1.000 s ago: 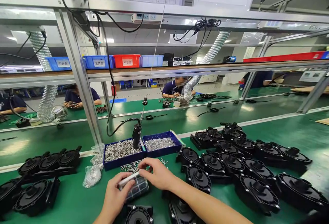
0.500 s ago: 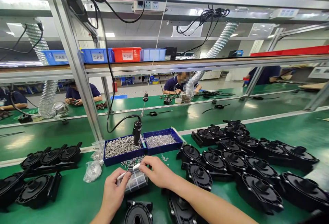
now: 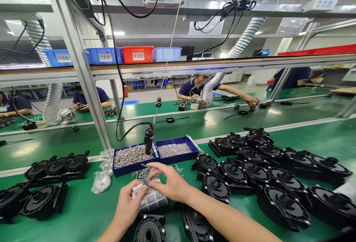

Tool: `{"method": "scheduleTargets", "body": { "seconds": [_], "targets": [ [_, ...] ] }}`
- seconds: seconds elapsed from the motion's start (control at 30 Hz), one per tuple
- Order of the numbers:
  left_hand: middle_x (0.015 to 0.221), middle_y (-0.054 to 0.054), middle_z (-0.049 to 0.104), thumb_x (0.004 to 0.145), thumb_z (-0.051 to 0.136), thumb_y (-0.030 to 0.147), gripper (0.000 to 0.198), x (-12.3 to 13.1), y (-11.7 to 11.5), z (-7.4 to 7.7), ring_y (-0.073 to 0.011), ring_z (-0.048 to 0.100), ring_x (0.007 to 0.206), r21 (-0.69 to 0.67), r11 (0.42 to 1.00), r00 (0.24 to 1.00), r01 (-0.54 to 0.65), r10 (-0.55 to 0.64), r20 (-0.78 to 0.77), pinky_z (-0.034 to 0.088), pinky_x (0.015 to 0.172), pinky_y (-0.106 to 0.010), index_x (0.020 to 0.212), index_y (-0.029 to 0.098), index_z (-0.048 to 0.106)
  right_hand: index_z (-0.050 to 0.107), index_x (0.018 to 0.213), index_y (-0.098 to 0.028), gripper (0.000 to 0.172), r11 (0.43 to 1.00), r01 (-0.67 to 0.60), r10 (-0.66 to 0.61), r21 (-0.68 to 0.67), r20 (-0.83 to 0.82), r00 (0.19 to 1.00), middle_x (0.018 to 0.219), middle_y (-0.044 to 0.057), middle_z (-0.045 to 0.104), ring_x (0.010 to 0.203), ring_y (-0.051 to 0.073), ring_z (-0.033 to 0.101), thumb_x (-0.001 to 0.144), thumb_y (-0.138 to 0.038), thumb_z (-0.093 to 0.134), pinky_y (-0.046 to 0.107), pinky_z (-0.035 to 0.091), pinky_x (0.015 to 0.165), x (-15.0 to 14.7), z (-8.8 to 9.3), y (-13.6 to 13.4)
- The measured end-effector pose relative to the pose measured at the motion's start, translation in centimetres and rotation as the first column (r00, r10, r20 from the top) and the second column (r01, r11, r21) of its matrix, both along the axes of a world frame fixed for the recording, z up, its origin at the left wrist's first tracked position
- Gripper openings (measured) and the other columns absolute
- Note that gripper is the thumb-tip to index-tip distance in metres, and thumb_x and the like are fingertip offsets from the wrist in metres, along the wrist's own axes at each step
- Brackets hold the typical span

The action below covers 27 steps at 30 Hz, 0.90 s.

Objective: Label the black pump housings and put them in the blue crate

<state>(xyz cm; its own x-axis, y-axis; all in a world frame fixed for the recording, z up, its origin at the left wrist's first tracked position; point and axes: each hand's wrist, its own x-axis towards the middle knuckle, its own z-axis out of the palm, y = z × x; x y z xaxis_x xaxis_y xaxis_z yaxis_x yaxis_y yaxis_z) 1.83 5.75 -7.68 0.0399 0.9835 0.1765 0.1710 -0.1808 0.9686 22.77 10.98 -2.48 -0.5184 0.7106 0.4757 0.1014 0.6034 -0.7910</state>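
A roll of printed labels (image 3: 154, 200) with a pale grid between them is held low over the bench. My left hand (image 3: 128, 202) grips its left end, thumb on top. My right hand (image 3: 171, 182) is closed at the upper edge of the roll, thumb and fingers pinching there beside my left thumb. A small greyish piece shows by the right fingertips, possibly a label; it is too blurred to be sure. Just below the roll sits a round black plastic housing (image 3: 149, 231) with a central spout. A second black housing (image 3: 194, 227) lies partly under my right forearm.
Behind my hands stand a blue tray of screws (image 3: 116, 171) and a blue tray of nuts (image 3: 182, 156). A black electric screwdriver (image 3: 149, 140) hangs over the screws. Many black housings (image 3: 254, 173) cover the right side. Plastic bags (image 3: 100, 182) lie left. People work across the bench.
The roll has turned and shifted slightly right. My right hand has come closer to my left thumb. Across the bench, a person has stretched an arm out to the right.
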Motion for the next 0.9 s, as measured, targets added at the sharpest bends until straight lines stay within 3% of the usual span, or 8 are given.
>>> {"method": "scheduleTargets", "body": {
  "seconds": [0.13, 0.23, 0.33, 0.43, 0.53, 0.63, 0.77, 0.9],
  "targets": [
    [0.126, -0.013, 0.07, 0.077, 0.089, 0.044, 0.064, 0.1, -0.4, -0.2, -0.028, 0.071, 0.109, 0.068, 0.998, 0.99, -0.014, 0.004, 0.141, 0.059, 0.092, -0.033, 0.13, 0.021, 0.062, 0.058, 0.137, -0.023, 0.054, 0.992, 0.121, -0.121, -0.032, -0.018, 0.992, 0.097, 0.0, 0.081, 0.096, 0.022, 0.076, 0.086, -0.012, 0.073, 0.04, 0.052, 0.103, 0.0, 0.1, -0.1],
    [0.117, -0.012, 0.074, 0.08, 0.086, 0.045, 0.057, 0.2, -0.4, -0.4, -0.0265, 0.073, 0.102, 0.063, 0.996, 0.993, -0.069, 0.063, 0.097, 0.061, 0.088, -0.031, 0.127, 0.02, 0.064, 0.055, 0.141, -0.023, 0.058, 0.991, 0.122, -0.121, 0.055, -0.019, 0.992, 0.095, 0.0, 0.081, 0.096, 0.022, 0.075, 0.087, -0.013, 0.074, 0.039, 0.053, 0.101, 0.2, 0.1, 0.1],
    [0.104, -0.01, 0.077, 0.085, 0.081, 0.052, 0.053, 0.1, 0.0, -0.6, -0.0241, 0.073, 0.09, 0.04, 0.996, 0.995, -0.075, 0.072, 0.067, 0.059, 0.08, -0.029, 0.125, 0.019, 0.066, 0.054, 0.146, -0.024, 0.057, 0.955, 0.121, -0.129, 0.273, 0.014, 0.991, 0.096, 0.001, 0.082, 0.106, 0.025, 0.073, 0.093, -0.014, 0.072, 0.041, 0.052, 0.101, 0.4, -0.1, 0.2],
    [0.088, -0.006, 0.074, 0.091, 0.074, 0.057, 0.043, -0.1, 0.3, -0.6, -0.02, 0.067, 0.079, 0.04, 0.995, 0.996, -0.087, 0.086, 0.024, 0.054, 0.071, -0.025, 0.104, 0.017, 0.072, 0.055, 0.146, -0.028, 0.054, 0.911, 0.102, -0.095, 0.399, -0.037, 0.995, 0.097, 0.0, 0.082, 0.103, 0.024, 0.074, 0.097, -0.012, 0.07, 0.042, 0.053, 0.099, 0.6, -0.3, 0.2],
    [0.074, -0.002, 0.065, 0.094, 0.069, 0.06, 0.044, -0.7, 0.5, -0.7, -0.016, 0.057, 0.069, 0.079, 0.985, 0.988, -0.156, 0.156, 0.006, 0.046, 0.063, -0.022, 0.083, 0.017, 0.071, 0.044, 0.154, -0.03, 0.073, 0.974, 0.077, -0.047, 0.211, -0.147, 0.988, 0.117, 0.004, 0.079, 0.111, 0.024, 0.073, 0.091, -0.012, 0.077, 0.042, 0.056, 0.101, 0.7, -0.6, 0.0],
    [0.085, -0.006, 0.069, 0.094, 0.069, 0.059, 0.044, -1.1, 0.6, -0.6, -0.0177, 0.06, 0.076, 0.118, 0.977, 0.983, -0.176, 0.169, 0.07, 0.048, 0.067, -0.023, 0.083, 0.016, 0.073, 0.029, 0.162, -0.032, 0.092, 0.999, -0.041, 0.035, -0.031, -0.18, 0.983, 0.143, 0.01, 0.063, 0.124, 0.025, 0.066, 0.086, -0.012, 0.078, 0.041, 0.06, 0.1, 0.5, -0.8, -0.1],
    [0.101, -0.011, 0.074, 0.091, 0.075, 0.056, 0.04, -0.9, 0.6, -0.5, -0.0221, 0.066, 0.089, 0.143, 0.978, 0.981, -0.152, 0.132, 0.141, 0.053, 0.076, -0.025, 0.088, 0.016, 0.077, 0.029, 0.162, -0.032, 0.087, 0.993, -0.074, 0.052, -0.092, -0.224, 0.973, 0.141, 0.012, 0.057, 0.12, 0.024, 0.065, 0.087, -0.01, 0.068, 0.04, 0.061, 0.095, 0.2, -0.9, -0.3],
    [0.088, -0.008, 0.075, 0.078, 0.087, 0.055, 0.043, -0.2, 0.3, -0.4, -0.0208, 0.066, 0.077, 0.008, 0.992, 0.977, -0.125, 0.121, 0.175, 0.055, 0.069, -0.026, 0.093, 0.017, 0.078, 0.029, 0.161, -0.034, 0.086, 0.99, -0.073, 0.043, -0.121, -0.24, 0.97, 0.139, 0.012, 0.055, 0.113, 0.022, 0.067, 0.087, -0.01, 0.067, 0.038, 0.061, 0.088, 0.0, -0.8, -0.6]
  ]
}}
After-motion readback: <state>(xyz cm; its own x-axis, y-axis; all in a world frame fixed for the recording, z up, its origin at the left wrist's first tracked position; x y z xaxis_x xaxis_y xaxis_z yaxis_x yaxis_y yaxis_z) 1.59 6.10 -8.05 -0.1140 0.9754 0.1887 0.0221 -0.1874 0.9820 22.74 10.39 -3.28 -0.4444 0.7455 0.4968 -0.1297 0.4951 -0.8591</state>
